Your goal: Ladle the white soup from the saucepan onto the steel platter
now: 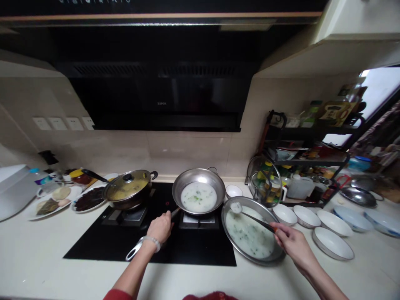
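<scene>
My left hand (160, 228) is closed round the dark handle of a steel wok (179, 187), which sits on the right burner. White soup with green bits (199, 197) lies in the wok. In my right hand (290, 241) is a ladle (259, 221), gripped by its handle's end. The ladle's bowl, with something white in it, is over the far left part of a wide metal basin (275, 257). That basin holds a milky liquid with dark green pieces (250, 233) and stands right of the hob.
A lidded pan (127, 189) stands on the left burner, plates of food (90, 199) beside it. Several white bowls (333, 243) are set out at the right. Behind them is a rack (312, 160) of bottles, with a glass lid (264, 181) leaning there. The range hood (162, 83) hangs above.
</scene>
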{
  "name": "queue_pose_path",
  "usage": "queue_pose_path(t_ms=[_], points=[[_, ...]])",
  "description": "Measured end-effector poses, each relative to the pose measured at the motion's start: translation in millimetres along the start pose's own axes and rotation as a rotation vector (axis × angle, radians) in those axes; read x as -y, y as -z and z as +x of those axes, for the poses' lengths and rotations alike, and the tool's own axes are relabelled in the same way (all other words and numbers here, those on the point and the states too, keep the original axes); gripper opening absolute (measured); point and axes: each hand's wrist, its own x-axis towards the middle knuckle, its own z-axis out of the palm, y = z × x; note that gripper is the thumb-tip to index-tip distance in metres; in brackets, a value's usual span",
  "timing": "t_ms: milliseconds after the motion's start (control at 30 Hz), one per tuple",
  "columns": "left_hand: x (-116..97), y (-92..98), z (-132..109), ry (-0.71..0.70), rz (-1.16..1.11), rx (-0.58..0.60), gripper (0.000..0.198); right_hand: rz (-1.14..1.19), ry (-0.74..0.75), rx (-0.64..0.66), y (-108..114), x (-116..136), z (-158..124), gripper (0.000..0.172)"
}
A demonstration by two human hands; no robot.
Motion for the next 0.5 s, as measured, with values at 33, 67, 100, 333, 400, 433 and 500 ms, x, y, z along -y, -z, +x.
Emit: queue_pose_path(t_ms=[33, 67, 100, 333, 400, 433, 500], points=[[0, -0.4, 0, 0.001, -0.001, 0.0, 0.034, -0.087, 0.064, -0.012, 2, -9, 0, 0.043], [0, -0.8, 0, 0.0, -0.003, 0.0, 0.034, -0.192, 0.139, -0.024, 4, -18, -1, 0.04], [0, -1.1, 0, 0.0, -0.005, 0.002, 0.033, -0.303, 0.223, -0.033, 5, -26, -3, 0.039], [0, -0.2, 1, 0.02, -0.011, 0.032, 0.032, -0.925, 0.794, -0.1, 5, -74, -19, 0.051], [-1, 0.9, 1, 0.031, -0.023, 0.05, 0.032, -0.971, 0.867, -0.153, 8, -75, -18, 0.054], [-1, 1.3, 1, 0.04, -0.032, 0.058, 0.033, -0.951, 0.884, -0.179, 9, -71, -17, 0.051], [-2, 1.8, 1, 0.05, -0.047, 0.067, 0.035, -0.844, 0.861, -0.207, 10, -58, -16, 0.041]])
